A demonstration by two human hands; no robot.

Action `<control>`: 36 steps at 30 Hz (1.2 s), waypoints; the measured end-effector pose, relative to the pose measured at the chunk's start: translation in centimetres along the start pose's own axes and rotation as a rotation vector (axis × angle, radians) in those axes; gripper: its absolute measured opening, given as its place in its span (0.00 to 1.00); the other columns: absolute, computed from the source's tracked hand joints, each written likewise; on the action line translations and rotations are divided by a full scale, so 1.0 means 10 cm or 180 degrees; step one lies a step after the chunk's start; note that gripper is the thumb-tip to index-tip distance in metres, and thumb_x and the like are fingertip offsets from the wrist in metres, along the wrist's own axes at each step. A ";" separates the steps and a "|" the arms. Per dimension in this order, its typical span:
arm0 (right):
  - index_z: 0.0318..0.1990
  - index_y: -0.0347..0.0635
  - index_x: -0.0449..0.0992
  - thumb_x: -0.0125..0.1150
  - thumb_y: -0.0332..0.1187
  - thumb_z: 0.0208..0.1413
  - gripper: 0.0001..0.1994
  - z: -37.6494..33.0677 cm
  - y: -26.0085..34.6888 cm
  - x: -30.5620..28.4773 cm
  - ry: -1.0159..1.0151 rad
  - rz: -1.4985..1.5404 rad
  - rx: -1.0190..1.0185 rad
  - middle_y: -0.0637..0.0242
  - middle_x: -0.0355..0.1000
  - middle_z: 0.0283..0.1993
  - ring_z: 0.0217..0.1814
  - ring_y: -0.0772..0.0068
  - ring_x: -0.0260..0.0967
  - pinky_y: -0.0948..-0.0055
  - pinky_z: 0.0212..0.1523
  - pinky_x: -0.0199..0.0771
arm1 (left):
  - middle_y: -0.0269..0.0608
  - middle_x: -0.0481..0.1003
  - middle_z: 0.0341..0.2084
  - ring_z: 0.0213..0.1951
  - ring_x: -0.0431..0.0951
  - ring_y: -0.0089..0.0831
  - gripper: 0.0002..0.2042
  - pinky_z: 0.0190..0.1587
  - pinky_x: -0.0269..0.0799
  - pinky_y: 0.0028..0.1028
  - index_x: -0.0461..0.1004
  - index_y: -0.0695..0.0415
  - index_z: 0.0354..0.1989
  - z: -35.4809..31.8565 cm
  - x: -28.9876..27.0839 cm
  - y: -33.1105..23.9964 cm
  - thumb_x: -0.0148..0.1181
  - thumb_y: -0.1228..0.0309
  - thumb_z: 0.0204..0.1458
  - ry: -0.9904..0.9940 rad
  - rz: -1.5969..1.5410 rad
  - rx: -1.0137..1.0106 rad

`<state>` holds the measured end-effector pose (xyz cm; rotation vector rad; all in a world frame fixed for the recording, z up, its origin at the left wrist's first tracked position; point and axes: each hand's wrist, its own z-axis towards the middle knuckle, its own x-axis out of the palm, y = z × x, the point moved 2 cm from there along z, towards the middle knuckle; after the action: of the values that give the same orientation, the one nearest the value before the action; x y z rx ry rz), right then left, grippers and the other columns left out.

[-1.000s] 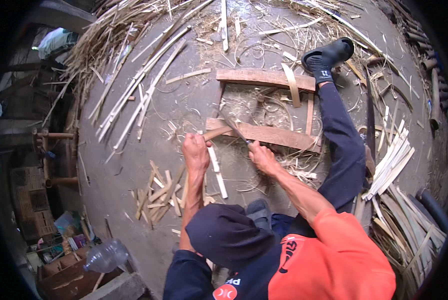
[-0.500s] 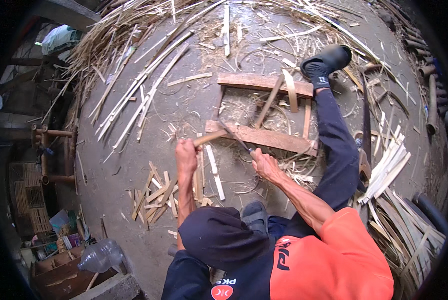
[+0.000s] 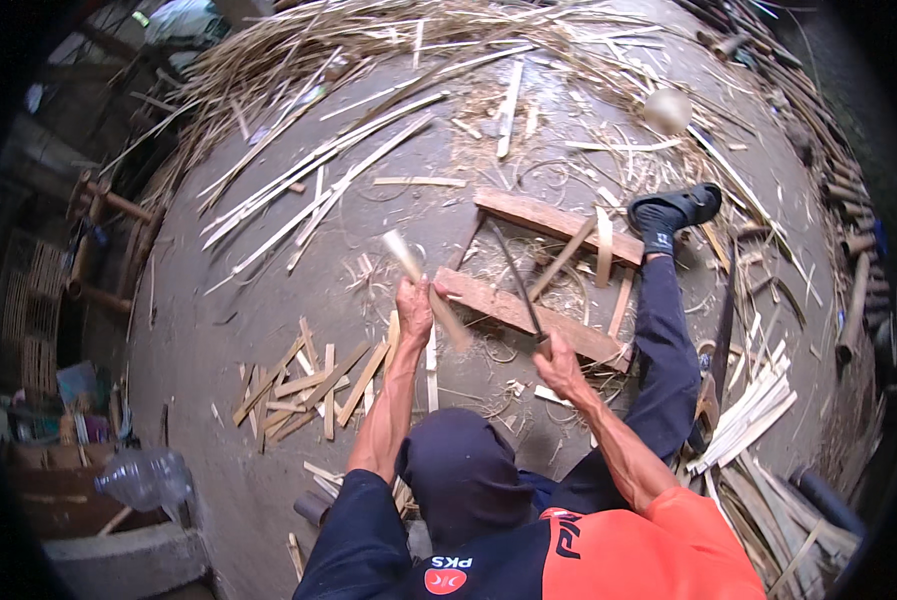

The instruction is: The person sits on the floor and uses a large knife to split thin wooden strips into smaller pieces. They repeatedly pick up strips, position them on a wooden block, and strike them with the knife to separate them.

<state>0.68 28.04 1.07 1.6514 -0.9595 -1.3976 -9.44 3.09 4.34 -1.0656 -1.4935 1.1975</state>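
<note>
My left hand [image 3: 415, 308] is closed around a short, pale wooden strip [image 3: 403, 254], which is smeared by motion and sticks out on both sides of the fist. My right hand [image 3: 560, 368] grips the handle of a knife whose long dark blade [image 3: 516, 268] points forward over the low wooden frame [image 3: 533, 312]. The blade is apart from the strip. The frame has two thick reddish planks joined by crossbars, and its near plank lies just ahead of both hands. A curled pale shaving [image 3: 604, 246] hangs by the far plank.
My foot in a dark sandal [image 3: 690, 206] rests at the frame's right end. Short wooden strips [image 3: 318, 385] lie in a pile at left, long strips [image 3: 338, 170] beyond. Split pieces [image 3: 753, 415] and a saw-like dark blade [image 3: 725, 320] are at right. A clear plastic bottle [image 3: 143, 478] stands lower left.
The strip in my left hand has swung from lying over the near plank to a steep tilt, clear of the blade. The blade now reaches farther over the frame. The whole view has shifted.
</note>
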 end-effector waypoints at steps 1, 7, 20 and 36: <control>0.36 0.37 0.63 0.53 0.32 0.47 0.11 0.06 0.19 -0.02 0.0001 -0.0156 -0.0058 0.52 0.65 0.20 0.24 0.53 0.67 0.58 0.24 0.62 | 0.35 0.69 0.17 0.17 0.68 0.24 0.08 0.21 0.66 0.23 0.62 0.59 0.30 -0.07 -0.13 -0.05 0.43 0.67 0.58 0.0169 -0.0136 -0.0281; 0.28 0.39 0.61 0.51 0.28 0.48 0.05 0.34 1.00 0.14 0.0074 -0.1259 -0.2012 0.54 0.64 0.16 0.17 0.55 0.66 0.62 0.17 0.65 | 0.31 0.61 0.14 0.13 0.60 0.19 0.11 0.17 0.58 0.21 0.62 0.56 0.29 -0.76 -0.10 -0.72 0.43 0.62 0.58 0.1026 -0.1143 -0.1476; 0.36 0.34 0.65 0.57 0.32 0.46 0.13 -0.09 0.82 -0.23 0.0124 -0.0450 -0.0024 0.45 0.69 0.27 0.33 0.47 0.71 0.58 0.31 0.67 | 0.40 0.74 0.27 0.27 0.74 0.23 0.08 0.30 0.72 0.23 0.70 0.64 0.33 -0.35 -0.04 -0.59 0.59 0.73 0.48 -0.0348 0.0722 0.0594; 0.42 0.36 0.60 0.50 0.36 0.49 0.16 -0.32 0.07 0.30 0.0798 -0.0897 0.0597 0.38 0.67 0.26 0.32 0.36 0.66 0.48 0.33 0.62 | 0.52 0.74 0.21 0.24 0.78 0.37 0.14 0.29 0.79 0.30 0.69 0.75 0.28 -0.18 -0.65 -0.26 0.42 0.72 0.53 -0.0824 0.0422 0.0067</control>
<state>4.16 25.30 0.79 2.1119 -0.7528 -1.2664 -6.59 -3.25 6.22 -1.0385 -1.6212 1.4868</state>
